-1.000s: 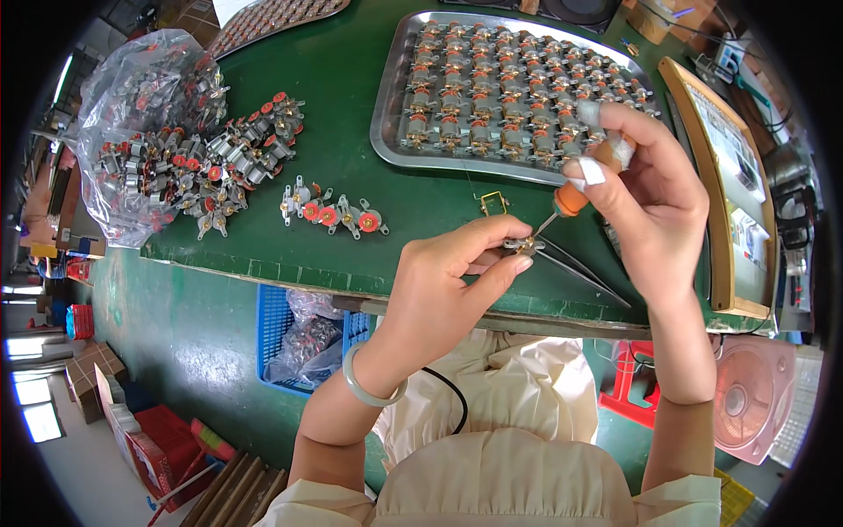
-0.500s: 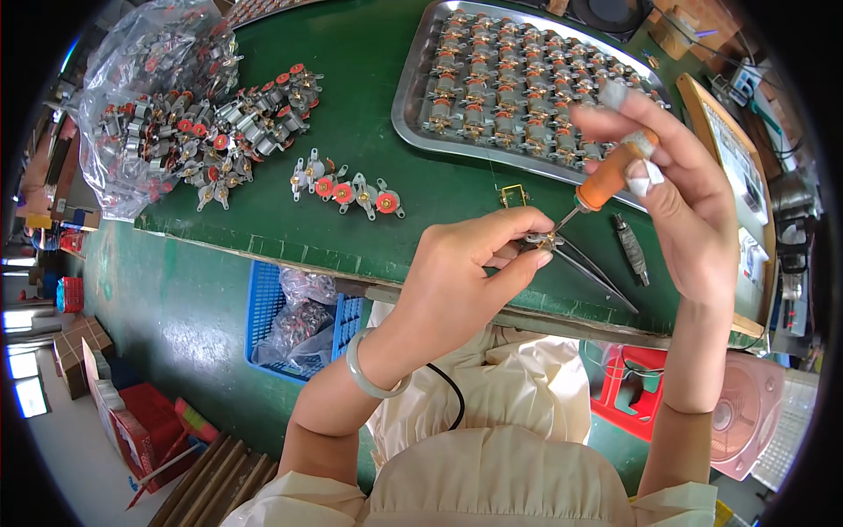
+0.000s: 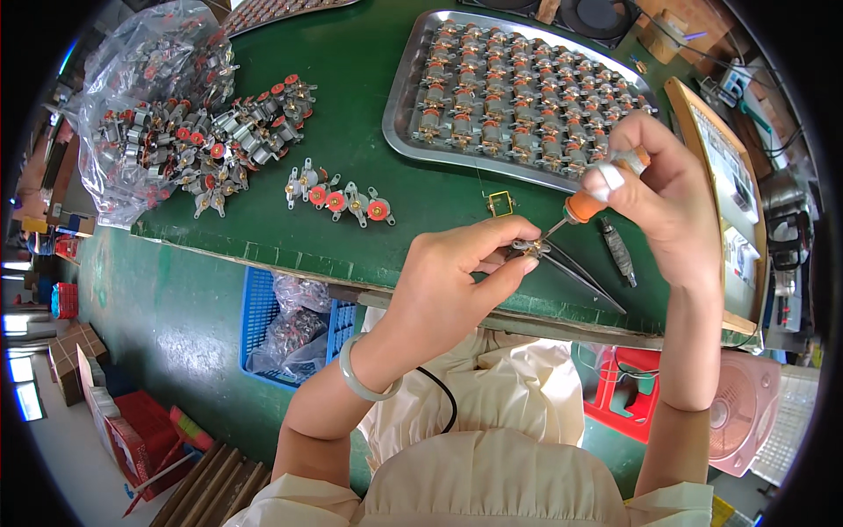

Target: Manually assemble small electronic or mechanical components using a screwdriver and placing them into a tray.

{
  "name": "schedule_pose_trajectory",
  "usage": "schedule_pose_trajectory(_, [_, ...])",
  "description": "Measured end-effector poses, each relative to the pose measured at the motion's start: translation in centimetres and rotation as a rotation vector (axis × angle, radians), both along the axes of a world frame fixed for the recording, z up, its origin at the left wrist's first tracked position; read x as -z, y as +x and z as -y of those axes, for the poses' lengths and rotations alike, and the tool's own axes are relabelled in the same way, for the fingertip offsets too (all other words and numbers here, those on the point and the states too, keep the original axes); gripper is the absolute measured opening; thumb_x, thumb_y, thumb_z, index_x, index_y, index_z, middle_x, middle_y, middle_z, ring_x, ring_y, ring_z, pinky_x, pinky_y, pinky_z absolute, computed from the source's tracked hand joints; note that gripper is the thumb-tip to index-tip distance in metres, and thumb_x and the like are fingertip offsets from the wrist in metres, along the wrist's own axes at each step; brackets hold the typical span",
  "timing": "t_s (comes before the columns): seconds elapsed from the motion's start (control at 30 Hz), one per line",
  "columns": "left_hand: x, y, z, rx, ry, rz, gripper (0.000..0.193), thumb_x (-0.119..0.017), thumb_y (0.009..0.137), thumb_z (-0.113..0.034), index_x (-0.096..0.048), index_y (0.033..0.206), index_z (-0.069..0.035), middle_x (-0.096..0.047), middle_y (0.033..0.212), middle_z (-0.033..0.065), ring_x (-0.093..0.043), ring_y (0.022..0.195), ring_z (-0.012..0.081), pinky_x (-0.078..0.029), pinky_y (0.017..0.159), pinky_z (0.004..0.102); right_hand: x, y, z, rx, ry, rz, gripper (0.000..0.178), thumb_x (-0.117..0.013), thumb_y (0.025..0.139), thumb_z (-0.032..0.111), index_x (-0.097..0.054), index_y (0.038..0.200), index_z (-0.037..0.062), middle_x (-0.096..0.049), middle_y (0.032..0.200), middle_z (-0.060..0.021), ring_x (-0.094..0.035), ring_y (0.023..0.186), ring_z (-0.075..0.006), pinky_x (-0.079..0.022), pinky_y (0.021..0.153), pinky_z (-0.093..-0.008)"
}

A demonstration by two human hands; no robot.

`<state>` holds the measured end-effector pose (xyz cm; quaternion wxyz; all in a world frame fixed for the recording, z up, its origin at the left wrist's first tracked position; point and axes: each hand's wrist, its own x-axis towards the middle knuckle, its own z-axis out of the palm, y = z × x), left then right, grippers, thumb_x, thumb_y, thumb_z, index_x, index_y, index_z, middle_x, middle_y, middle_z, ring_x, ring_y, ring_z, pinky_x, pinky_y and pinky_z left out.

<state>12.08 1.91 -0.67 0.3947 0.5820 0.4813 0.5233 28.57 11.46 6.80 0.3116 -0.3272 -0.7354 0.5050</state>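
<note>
My left hand [image 3: 465, 272] pinches a small metal motor [image 3: 529, 248] with flat mounting tabs between thumb and fingers, low over the green table. In my right hand [image 3: 663, 202] is a screwdriver [image 3: 583, 207] with an orange handle; white wrapping covers some of the fingertips. Its shaft slants down to the left, and the tip meets the motor or is right at it, too small to tell. Below the screwdriver lie tweezers [image 3: 587, 279], partly hidden by my left hand, and a dark knurled tool [image 3: 618, 253]. Beyond my left fingers is a small brass-coloured frame [image 3: 500, 204].
A metal tray [image 3: 399, 132] with rows of similar motors stands at the back. Several loose motors [image 3: 335, 200] lie left of centre, beside a heap spilling from a clear plastic bag [image 3: 118, 189]. A wooden-framed board [image 3: 698, 132] borders the right side. Under the table edge stands a blue basket [image 3: 255, 307].
My right fingers have closed further around the screwdriver handle, and that hand sits a little lower. My left hand still holds the motor. The whole view has shifted slightly.
</note>
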Motion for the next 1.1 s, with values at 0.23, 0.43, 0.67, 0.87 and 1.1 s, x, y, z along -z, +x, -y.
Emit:
schedule_pose_trajectory(0.23, [-0.3, 0.2, -0.1, -0.005, 0.001, -0.004, 0.023, -0.063, 0.074, 0.001, -0.060, 0.097, 0.002, -0.064, 0.085, 0.0055, -0.061, 0.075, 0.0085, -0.051, 0.069, 0.0221, 0.3, -1.4, 1.6, 0.234, 0.106, 0.144, 0.028, -0.061, 0.081, 0.023, -0.048, 0.065, 0.0045, -0.055, 0.067, -0.0050, -0.054, 0.065, -0.0077, -0.042, 0.060, -0.0217])
schedule_pose_trajectory(0.43, [-0.2, -0.4, 0.0, 0.039, 0.022, 0.240, 0.027, -0.057, 0.081, 0.000, -0.053, 0.107, 0.004, -0.061, 0.093, 0.0076, -0.062, 0.084, 0.0154, -0.050, 0.076, 0.0254, 2.0, -0.5, 3.4, 0.195, -0.253, -0.657, 0.017, -0.057, 0.080, 0.012, -0.044, 0.086, 0.0028, -0.054, 0.068, -0.0076, -0.052, 0.056, -0.0121, -0.045, 0.048, -0.0241])
schedule_pose_trajectory(0.67, [-1.8, -0.1, -0.4, 0.129, -0.150, 0.615, 0.029, -0.044, 0.091, -0.014, -0.049, 0.112, 0.004, -0.061, 0.091, 0.0142, -0.064, 0.075, 0.0254, -0.055, 0.065, 0.0290, 3.4, 0.0, 6.2, 0.151, -0.696, -0.419, 0.023, -0.058, 0.082, 0.009, -0.050, 0.101, -0.0023, -0.046, 0.060, 0.0020, -0.034, 0.044, -0.0029, -0.025, 0.037, -0.0181])
schedule_pose_trajectory(0.87, [-2.1, 0.4, -0.3, 0.171, -0.227, 0.678, 0.029, -0.044, 0.091, -0.014, -0.049, 0.112, 0.005, -0.061, 0.094, 0.0158, -0.064, 0.074, 0.0263, -0.055, 0.064, 0.0295, 4.4, -0.6, 5.9, 0.182, -0.670, -0.740, 0.018, -0.059, 0.082, 0.008, -0.053, 0.097, -0.0012, -0.047, 0.062, 0.0000, -0.035, 0.046, -0.0042, -0.027, 0.038, -0.0203])
schedule_pose_trajectory(1.1, [-2.3, 0.6, -0.2, 0.175, -0.244, 0.679, 0.029, -0.044, 0.091, -0.014, -0.048, 0.112, 0.005, -0.060, 0.097, 0.0171, -0.064, 0.075, 0.0278, -0.056, 0.064, 0.0303, 4.6, -0.8, 6.1, 0.231, -0.601, -0.776, 0.015, -0.059, 0.082, 0.006, -0.054, 0.094, -0.0011, -0.051, 0.067, -0.0023, -0.038, 0.046, -0.0050, -0.029, 0.039, -0.0210])
